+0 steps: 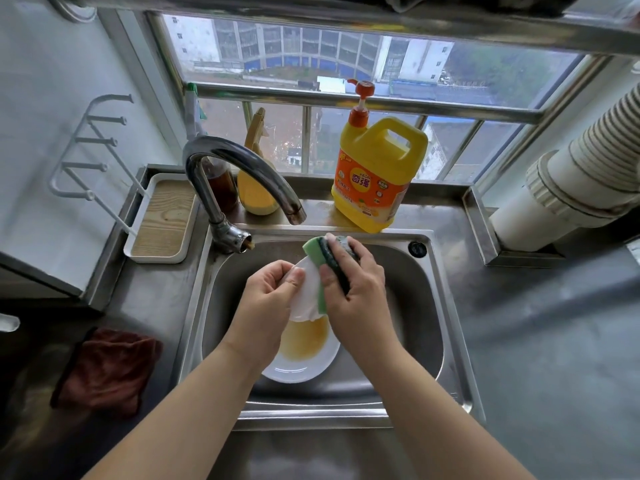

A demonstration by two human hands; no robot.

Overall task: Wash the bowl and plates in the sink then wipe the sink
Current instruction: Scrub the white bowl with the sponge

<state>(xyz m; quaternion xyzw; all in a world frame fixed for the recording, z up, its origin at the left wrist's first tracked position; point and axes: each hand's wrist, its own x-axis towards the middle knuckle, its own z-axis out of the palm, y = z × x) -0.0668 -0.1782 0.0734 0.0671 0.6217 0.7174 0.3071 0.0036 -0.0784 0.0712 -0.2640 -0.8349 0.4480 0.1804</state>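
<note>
Two hands work over one sink. Nearest, one white plate lies flat on the sink floor, smeared brown, its near-left part hidden by the left forearm. Above it the left hand grips one small white dish, tilted on edge, long axis running near to far; its shape is hard to make out. The right hand holds one green sponge, fingers curled round it, pressed to the dish. Beyond stand one tap and one yellow soap jug. One brown cloth lies on the desk, left.
</note>
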